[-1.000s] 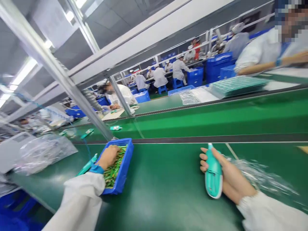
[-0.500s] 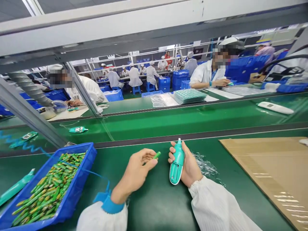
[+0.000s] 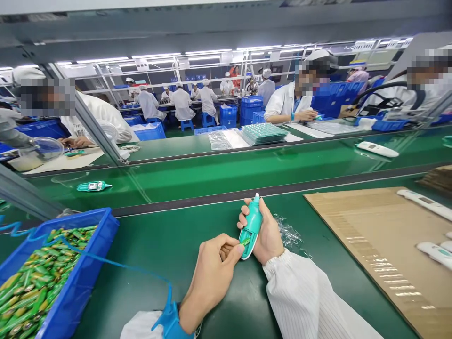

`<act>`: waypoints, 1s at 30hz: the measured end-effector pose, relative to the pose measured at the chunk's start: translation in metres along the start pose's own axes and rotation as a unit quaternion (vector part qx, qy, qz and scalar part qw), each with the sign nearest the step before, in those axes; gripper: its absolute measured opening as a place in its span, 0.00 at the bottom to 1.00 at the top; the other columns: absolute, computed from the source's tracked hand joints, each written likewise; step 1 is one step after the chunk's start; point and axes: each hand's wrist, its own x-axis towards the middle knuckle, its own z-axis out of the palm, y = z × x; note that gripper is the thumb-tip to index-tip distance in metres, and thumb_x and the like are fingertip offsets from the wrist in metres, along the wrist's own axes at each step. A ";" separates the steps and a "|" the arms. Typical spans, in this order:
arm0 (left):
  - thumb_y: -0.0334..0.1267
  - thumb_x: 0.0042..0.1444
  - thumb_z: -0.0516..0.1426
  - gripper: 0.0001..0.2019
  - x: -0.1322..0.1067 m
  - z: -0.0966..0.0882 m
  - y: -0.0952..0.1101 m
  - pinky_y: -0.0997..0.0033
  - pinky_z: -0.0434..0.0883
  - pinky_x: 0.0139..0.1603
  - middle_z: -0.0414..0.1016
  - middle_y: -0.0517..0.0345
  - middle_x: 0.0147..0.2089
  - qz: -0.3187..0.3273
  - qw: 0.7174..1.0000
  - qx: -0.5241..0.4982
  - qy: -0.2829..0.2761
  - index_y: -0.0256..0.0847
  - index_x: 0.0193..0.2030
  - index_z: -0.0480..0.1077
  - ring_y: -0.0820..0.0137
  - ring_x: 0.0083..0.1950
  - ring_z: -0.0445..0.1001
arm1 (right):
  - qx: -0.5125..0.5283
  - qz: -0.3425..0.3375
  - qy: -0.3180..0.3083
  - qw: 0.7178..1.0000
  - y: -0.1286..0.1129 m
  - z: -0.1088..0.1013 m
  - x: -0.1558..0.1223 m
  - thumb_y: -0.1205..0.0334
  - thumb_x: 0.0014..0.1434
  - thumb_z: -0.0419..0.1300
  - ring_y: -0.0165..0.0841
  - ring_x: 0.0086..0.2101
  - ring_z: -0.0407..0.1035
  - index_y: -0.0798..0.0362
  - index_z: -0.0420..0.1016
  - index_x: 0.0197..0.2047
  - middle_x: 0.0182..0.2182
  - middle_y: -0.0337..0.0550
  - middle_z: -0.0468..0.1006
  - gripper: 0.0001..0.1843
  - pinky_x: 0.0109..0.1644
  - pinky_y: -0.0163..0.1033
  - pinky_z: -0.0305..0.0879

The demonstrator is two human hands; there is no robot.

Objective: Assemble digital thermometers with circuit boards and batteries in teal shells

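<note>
My right hand (image 3: pixel 269 235) is wrapped round a teal and white thermometer (image 3: pixel 254 214), tilted with its white tip pointing away from me. Its battery compartment is uncovered and faces up toward me. Between thumb and fingertips, my left hand (image 3: pixel 215 266) pinches a small green battery (image 3: pixel 244 241), one end of which is at the compartment's lower part. How deep the battery sits in there I cannot tell, as my fingers cover part of it. A blue wrist strap (image 3: pixel 173 318) with a coiled cord circles my left wrist.
A blue bin (image 3: pixel 106 240) heaped with green batteries stands at left. Clear plastic scraps (image 3: pixel 291 235) lie beyond my right wrist. Cardboard (image 3: pixel 356 226) with several white thermometers is at right. A conveyor belt (image 3: pixel 212 174) carrying devices crosses ahead; co-workers sit beyond it.
My left hand has moved right and brought the battery from beside the thermometer to its open compartment. My right hand keeps its hold. The view has shifted to the right.
</note>
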 end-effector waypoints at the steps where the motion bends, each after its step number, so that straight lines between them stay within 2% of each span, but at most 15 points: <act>1: 0.46 0.59 0.58 0.12 -0.001 0.003 0.001 0.73 0.59 0.29 0.72 0.60 0.27 -0.007 1.000 -0.002 0.008 0.39 0.32 0.76 0.74 0.28 0.62 | -0.001 -0.003 -0.001 1.000 0.001 0.001 -0.001 0.43 0.53 0.65 0.22 0.23 0.58 0.50 0.66 0.46 0.29 0.33 0.65 0.25 0.27 0.32 0.60; 5: 0.43 0.51 0.65 0.10 -0.002 0.011 -0.003 0.73 0.57 0.29 0.63 0.64 0.26 -0.009 0.998 -0.046 0.039 0.39 0.28 0.73 0.75 0.28 0.57 | 0.010 -0.007 -0.012 1.000 0.004 0.003 -0.004 0.45 0.54 0.65 0.21 0.22 0.58 0.51 0.66 0.45 0.28 0.33 0.63 0.23 0.25 0.30 0.58; 8: 0.41 0.48 0.67 0.09 0.001 0.014 -0.011 0.73 0.61 0.35 0.65 0.62 0.32 0.012 0.996 -0.068 0.059 0.40 0.27 0.73 0.74 0.32 0.61 | 0.021 -0.010 -0.022 0.999 0.006 0.004 -0.005 0.45 0.56 0.64 0.21 0.22 0.57 0.50 0.66 0.45 0.27 0.33 0.62 0.22 0.23 0.29 0.56; 11: 0.41 0.45 0.68 0.13 0.004 0.017 -0.015 0.71 0.65 0.39 0.70 0.59 0.38 0.001 0.991 -0.129 0.047 0.39 0.25 0.69 0.72 0.37 0.68 | 0.020 -0.010 -0.031 0.999 0.008 0.006 -0.008 0.43 0.57 0.62 0.21 0.21 0.55 0.50 0.66 0.45 0.26 0.33 0.60 0.22 0.22 0.28 0.54; 13: 0.42 0.44 0.69 0.17 0.004 0.019 -0.015 0.71 0.66 0.38 0.71 0.59 0.34 -0.027 0.985 -0.165 0.035 0.39 0.23 0.64 0.71 0.35 0.70 | 0.005 -0.002 -0.040 0.999 0.010 0.008 -0.011 0.41 0.57 0.61 0.21 0.21 0.56 0.51 0.66 0.45 0.26 0.33 0.60 0.23 0.21 0.29 0.54; 16: 0.43 0.43 0.69 0.20 0.004 0.016 -0.012 0.73 0.64 0.33 0.68 0.62 0.26 -0.065 0.980 -0.187 0.019 0.40 0.23 0.60 0.72 0.31 0.68 | -0.015 0.014 -0.047 0.999 0.011 0.010 -0.015 0.40 0.59 0.59 0.21 0.20 0.57 0.52 0.66 0.45 0.27 0.34 0.60 0.23 0.22 0.30 0.56; 21: 0.41 0.45 0.69 0.20 0.003 0.006 -0.007 0.74 0.64 0.34 0.68 0.63 0.29 -0.076 0.971 -0.223 -0.038 0.41 0.26 0.59 0.75 0.31 0.64 | -0.022 0.018 -0.058 0.998 0.012 0.011 -0.018 0.41 0.61 0.57 0.22 0.20 0.58 0.53 0.67 0.44 0.27 0.34 0.60 0.22 0.21 0.31 0.57; 26: 0.34 0.38 0.71 0.23 0.005 0.008 -0.009 0.76 0.62 0.32 0.67 0.65 0.29 -0.073 0.972 -0.225 -0.006 0.41 0.26 0.57 0.77 0.30 0.63 | -0.013 0.028 -0.062 0.998 0.014 0.013 -0.019 0.40 0.60 0.56 0.21 0.18 0.56 0.53 0.68 0.43 0.26 0.34 0.60 0.23 0.19 0.30 0.54; 28: 0.33 0.37 0.71 0.23 0.006 0.010 -0.010 0.76 0.62 0.31 0.67 0.65 0.28 -0.077 0.970 -0.230 -0.010 0.41 0.27 0.57 0.77 0.30 0.63 | -0.022 0.032 -0.064 0.997 0.014 0.013 -0.020 0.39 0.59 0.57 0.22 0.19 0.57 0.52 0.68 0.44 0.26 0.34 0.61 0.24 0.20 0.31 0.58; 30: 0.36 0.39 0.71 0.23 0.007 0.009 -0.012 0.75 0.64 0.32 0.67 0.65 0.28 -0.065 0.969 -0.238 -0.017 0.42 0.28 0.57 0.76 0.30 0.65 | -0.069 0.037 -0.060 0.995 0.016 0.012 -0.022 0.41 0.57 0.62 0.24 0.25 0.64 0.51 0.69 0.47 0.30 0.36 0.67 0.24 0.28 0.32 0.66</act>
